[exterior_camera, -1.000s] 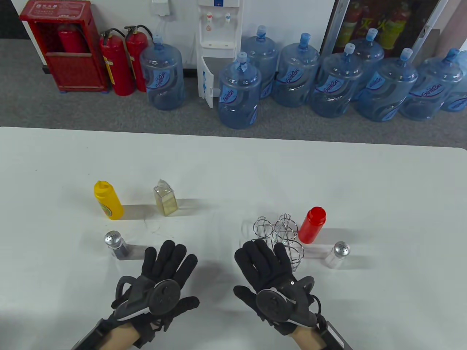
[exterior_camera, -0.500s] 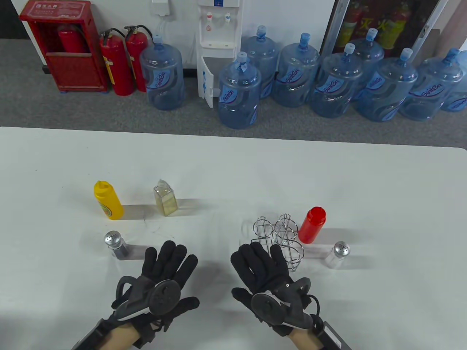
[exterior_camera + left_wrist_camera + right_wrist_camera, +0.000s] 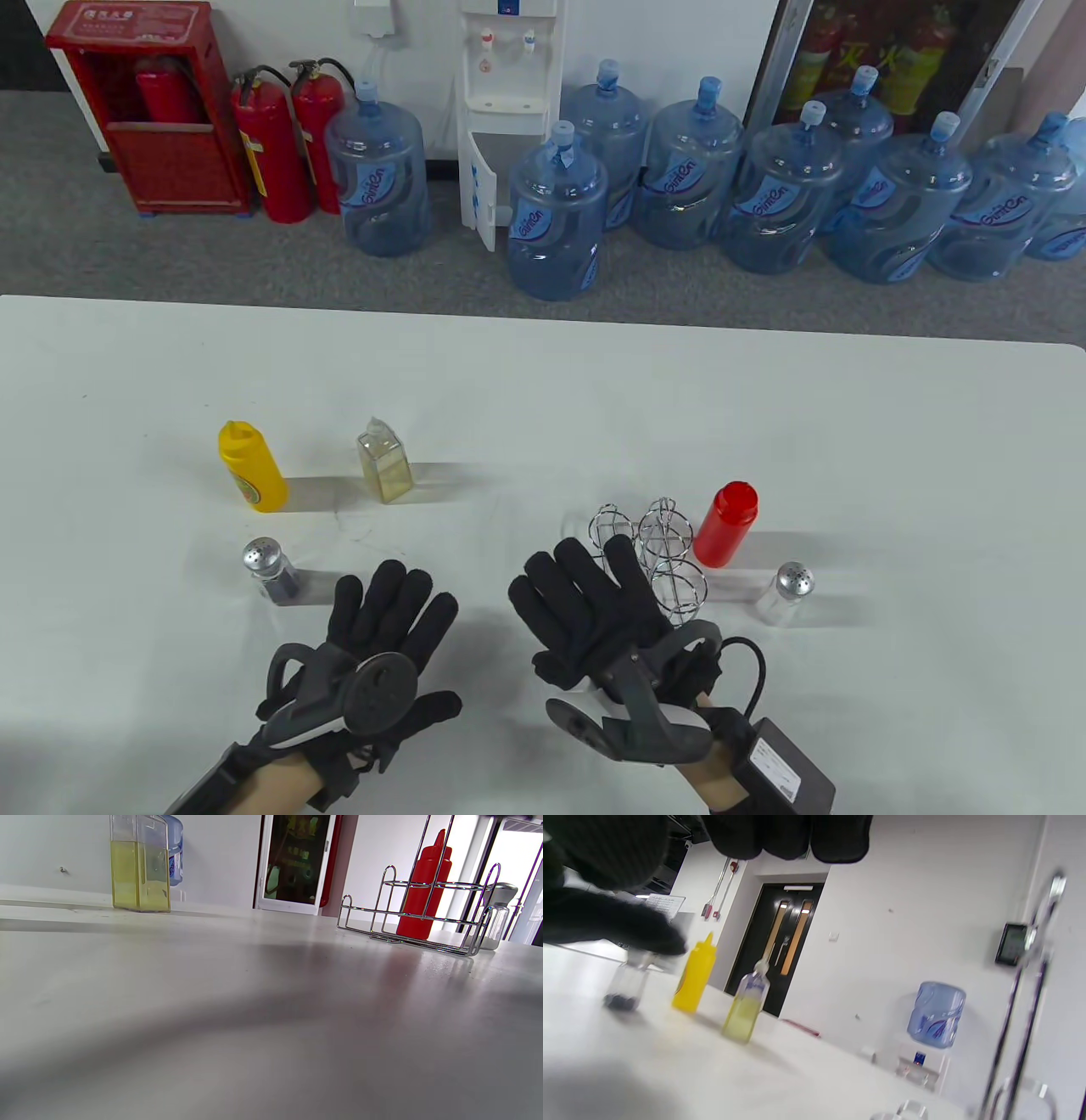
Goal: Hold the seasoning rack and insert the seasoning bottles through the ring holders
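Wire rack half behind right hand

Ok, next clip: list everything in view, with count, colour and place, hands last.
wire rack: 1, chrome, table right of centre, rings empty
red squeeze bottle: 1, just right of the rack
yellow squeeze bottle: 1, table far left
oil bottle: 1, clear with yellow liquid, right of the yellow one
shakers: 2, glass with metal tops; dark contents left, white contents right
water jugs: about nine, blue, floor behind
water dispenser: 1, white, by the wall
fire extinguishers: red, back left
left hand: black glove, flat, fingers spread
right hand: black glove, open, at the rack's near side
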Motion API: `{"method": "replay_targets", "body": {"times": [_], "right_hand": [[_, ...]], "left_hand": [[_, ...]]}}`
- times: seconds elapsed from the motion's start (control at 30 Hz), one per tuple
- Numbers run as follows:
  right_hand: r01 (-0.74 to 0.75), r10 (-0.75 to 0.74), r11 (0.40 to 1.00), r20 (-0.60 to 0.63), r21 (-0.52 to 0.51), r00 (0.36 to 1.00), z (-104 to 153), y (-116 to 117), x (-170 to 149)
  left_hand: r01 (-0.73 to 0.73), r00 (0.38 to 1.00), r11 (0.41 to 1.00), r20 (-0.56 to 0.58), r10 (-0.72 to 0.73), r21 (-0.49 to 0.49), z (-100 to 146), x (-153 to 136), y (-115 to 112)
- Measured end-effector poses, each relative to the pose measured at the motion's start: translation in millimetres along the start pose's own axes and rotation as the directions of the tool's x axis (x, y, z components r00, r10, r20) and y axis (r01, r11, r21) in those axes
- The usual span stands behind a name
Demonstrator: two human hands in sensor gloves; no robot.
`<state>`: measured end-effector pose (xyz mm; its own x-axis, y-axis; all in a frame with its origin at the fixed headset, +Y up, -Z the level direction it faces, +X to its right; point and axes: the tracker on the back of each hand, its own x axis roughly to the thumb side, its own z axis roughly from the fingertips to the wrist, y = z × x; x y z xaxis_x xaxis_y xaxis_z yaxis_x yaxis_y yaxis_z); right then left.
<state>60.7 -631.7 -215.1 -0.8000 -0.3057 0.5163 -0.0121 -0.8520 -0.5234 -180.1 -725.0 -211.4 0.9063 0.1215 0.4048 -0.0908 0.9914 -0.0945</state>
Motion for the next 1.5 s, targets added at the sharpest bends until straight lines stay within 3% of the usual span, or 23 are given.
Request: {"method": "replay_targets", "body": {"times": [0.13, 0.27, 0.43, 0.63, 0.73, 0.8, 0.9, 1.07, 1.27, 1.43, 1.5], "right_hand": [[-0.012, 0.007, 0.999, -0.102, -0.041, 0.995, -23.3, -21.7, -29.3], [0.051, -0.082, 0.994, -0.348, -0.097, 0.934, -40.1, -27.8, -81.9], [0.219, -0.239, 0.970, -0.608, -0.108, 0.757, -30.9, 3.3, -126.1], [0.198, -0.142, 0.980, -0.655, 0.013, 0.742, -16.2, 38.6, -122.7], [0.239, -0.231, 0.968, -0.661, -0.081, 0.713, -15.4, 44.5, -122.0], [0.280, -0.304, 0.949, -0.645, -0.143, 0.701, -17.6, 44.1, -122.1], [0.290, -0.384, 0.923, -0.561, -0.253, 0.733, -24.1, 32.9, -115.5], [0.399, -0.531, 0.825, -0.307, -0.401, 0.790, -41.9, -0.6, -84.5], [0.586, -0.631, 0.750, -0.066, -0.306, 0.773, -53.8, -6.4, -48.2], [0.693, -0.713, 0.691, -0.031, -0.207, 0.701, -57.3, 9.5, -36.6], [0.696, -0.712, 0.693, -0.027, -0.187, 0.702, -58.2, 13.9, -33.0]], "left_hand": [[-0.002, 1.000, 1.000, 0.000, 0.002, 0.002, 0.2, -0.2, 0.5], [0.000, 1.000, 1.000, 0.001, 0.000, 0.003, 0.1, -0.1, 0.3], [0.000, 1.000, 1.000, -0.001, 0.000, -0.003, 0.6, -0.5, 0.2], [-0.003, 1.000, 1.000, -0.008, 0.003, -0.002, 1.3, -1.9, 0.8], [-0.003, 1.000, 1.000, -0.009, 0.003, -0.001, 1.4, -1.9, 1.0], [-0.006, 1.000, 1.000, -0.011, 0.006, 0.012, 2.0, -2.7, 2.3], [-0.013, 1.000, 0.999, -0.013, 0.013, 0.032, 2.9, -3.7, 5.3], [-0.014, 0.999, 0.997, -0.032, 0.017, 0.078, 6.5, -9.0, 12.7], [-0.045, 0.997, 0.994, -0.059, 0.051, 0.099, 10.5, -19.2, 19.9], [-0.055, 0.995, 0.994, -0.076, 0.063, 0.099, 11.1, -24.0, 21.0], [-0.056, 0.995, 0.994, -0.077, 0.064, 0.095, 11.1, -25.2, 20.9]]}}
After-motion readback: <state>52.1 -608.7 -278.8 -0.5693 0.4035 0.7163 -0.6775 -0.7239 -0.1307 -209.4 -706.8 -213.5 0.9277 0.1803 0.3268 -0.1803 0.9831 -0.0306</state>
